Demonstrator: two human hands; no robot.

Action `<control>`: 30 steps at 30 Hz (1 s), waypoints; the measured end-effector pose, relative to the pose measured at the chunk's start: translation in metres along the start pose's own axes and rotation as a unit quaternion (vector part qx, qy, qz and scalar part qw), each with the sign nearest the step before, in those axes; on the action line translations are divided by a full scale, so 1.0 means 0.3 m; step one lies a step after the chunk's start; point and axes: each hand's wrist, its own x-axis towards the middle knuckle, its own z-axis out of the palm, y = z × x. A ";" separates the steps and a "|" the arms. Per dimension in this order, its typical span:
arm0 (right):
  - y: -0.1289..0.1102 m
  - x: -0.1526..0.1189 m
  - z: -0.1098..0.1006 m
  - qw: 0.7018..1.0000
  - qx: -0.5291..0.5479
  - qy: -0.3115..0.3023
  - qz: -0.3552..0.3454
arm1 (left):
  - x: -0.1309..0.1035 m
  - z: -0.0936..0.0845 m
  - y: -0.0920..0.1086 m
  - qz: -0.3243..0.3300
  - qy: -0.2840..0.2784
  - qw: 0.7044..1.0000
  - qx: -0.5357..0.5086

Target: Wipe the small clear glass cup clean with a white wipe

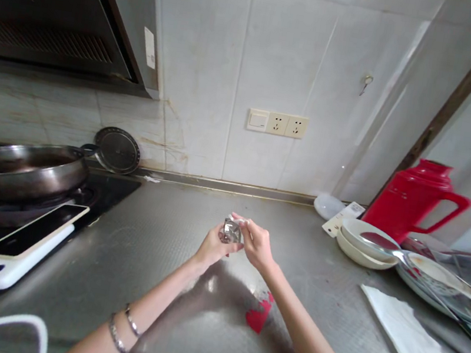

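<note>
My left hand (212, 245) is closed around a small clear, faceted object (232, 232) that looks like glass, holding it above the metal counter (151, 258). At the object's upper edge, the bent fingers of my right hand (257, 243) pinch a small white scrap (236, 220), perhaps tissue. The fingers partly cover the object, so its full shape is hidden. Below my hands, torn red pieces (257, 317) lie flat on the counter near my right forearm.
At left, a metal pan (22, 169) sits on the stove, with a phone (37, 230) on a white power bank (19, 270) in front. To the right are stacked bowls (364, 253), a red thermos (411, 198), a white napkin (407, 332) and plates with utensils.
</note>
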 end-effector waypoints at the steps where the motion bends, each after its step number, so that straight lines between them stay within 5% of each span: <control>1: 0.001 -0.004 -0.001 1.000 -0.014 -0.003 -0.020 | 0.002 0.001 -0.003 -0.001 0.001 1.000 0.001; 17: 0.000 -0.051 -0.012 0.963 -0.153 -0.023 -0.219 | -0.014 0.014 0.006 -0.016 0.011 0.999 0.036; 26: -0.020 -0.043 -0.026 0.962 -0.134 0.005 -0.239 | 0.042 -0.019 -0.027 -0.008 -0.025 0.999 0.023; 30: 0.004 -0.026 -0.037 0.972 -0.129 0.060 -0.188 | 0.047 -0.013 -0.017 -0.003 -0.014 0.999 0.052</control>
